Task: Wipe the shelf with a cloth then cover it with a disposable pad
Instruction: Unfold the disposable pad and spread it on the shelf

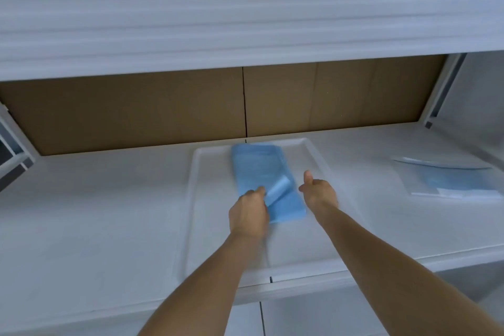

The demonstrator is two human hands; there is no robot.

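A white shelf [95, 213] ran across the view w/ a shallow white tray [308, 243] at its centre. On the tray lay a folded blue disposable pad [261, 169]. The left hand [249, 213] pinched the pad's near left corner, lifting a curled flap. Just right of the pad, the right hand [319, 191] hovered empty, thumb up, fingers loosely curled. Far right lay a clear packet [452, 180] w/ blue contents.
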